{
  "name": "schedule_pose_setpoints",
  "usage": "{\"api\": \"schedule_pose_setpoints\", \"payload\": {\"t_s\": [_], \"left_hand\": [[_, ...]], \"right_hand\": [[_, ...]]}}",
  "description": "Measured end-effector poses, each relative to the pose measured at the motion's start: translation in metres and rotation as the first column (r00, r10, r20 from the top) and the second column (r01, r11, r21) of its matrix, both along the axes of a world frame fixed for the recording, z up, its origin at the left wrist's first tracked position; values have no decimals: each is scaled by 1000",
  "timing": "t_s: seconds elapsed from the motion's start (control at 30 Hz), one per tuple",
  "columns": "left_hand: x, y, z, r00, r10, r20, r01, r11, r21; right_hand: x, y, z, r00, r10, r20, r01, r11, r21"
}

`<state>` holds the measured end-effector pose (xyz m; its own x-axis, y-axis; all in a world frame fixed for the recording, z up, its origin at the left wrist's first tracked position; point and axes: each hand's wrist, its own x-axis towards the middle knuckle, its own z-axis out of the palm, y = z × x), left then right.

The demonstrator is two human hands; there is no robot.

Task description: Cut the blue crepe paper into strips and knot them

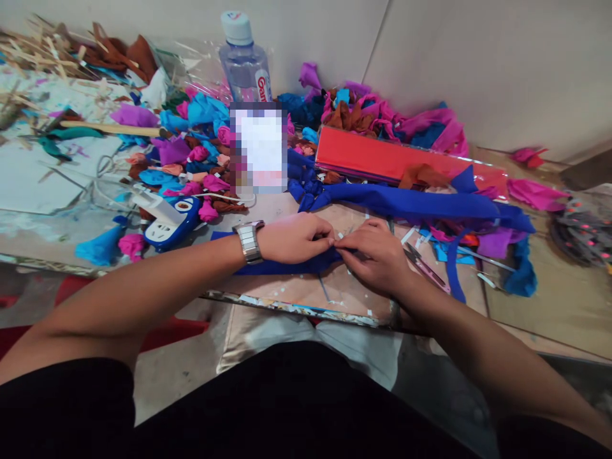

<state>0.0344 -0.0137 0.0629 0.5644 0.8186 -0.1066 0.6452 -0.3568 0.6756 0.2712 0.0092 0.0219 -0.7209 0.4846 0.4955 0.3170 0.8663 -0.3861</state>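
A strip of dark blue cloth or crepe paper (277, 266) lies along the table's front part, its right end gathered at my fingertips. My left hand (299, 239), with a metal watch at the wrist, rests over this strip, thumb and fingers pinched on its end. From the right, my right hand (373, 252) meets it, thumb and index finger closed at the same blue end. A tiny white bit shows between the two hands; what it is, I cannot tell. Beyond them stretches a longer blue strip (406, 203), beside several small bunched blue pieces (306, 188).
Pink-handled scissors (430, 271) lie right of my right hand. A blue-white power strip (172, 223) with a plugged-in charger sits left. Behind are a blurred phone-like screen (262, 150), a bottle (246, 67), a red packet (382, 156) and many coloured bunches (201, 111).
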Motion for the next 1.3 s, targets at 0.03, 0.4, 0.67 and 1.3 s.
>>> {"api": "schedule_pose_setpoints", "payload": {"t_s": [0.03,0.4,0.67,1.3], "left_hand": [[0,0,0,1000,4,1,-4,1000,-4],[-1,-1,-3,999,24,25,-24,1000,-1],[0,0,-3,997,39,59,-38,999,-20],[-7,2,5,998,-30,-48,28,999,-38]], "right_hand": [[0,0,0,1000,-8,-8,8,1000,7],[-1,0,-2,999,-43,19,42,999,25],[-2,0,-2,997,-61,42,59,998,34],[2,2,-2,997,-46,-69,50,997,57]]}}
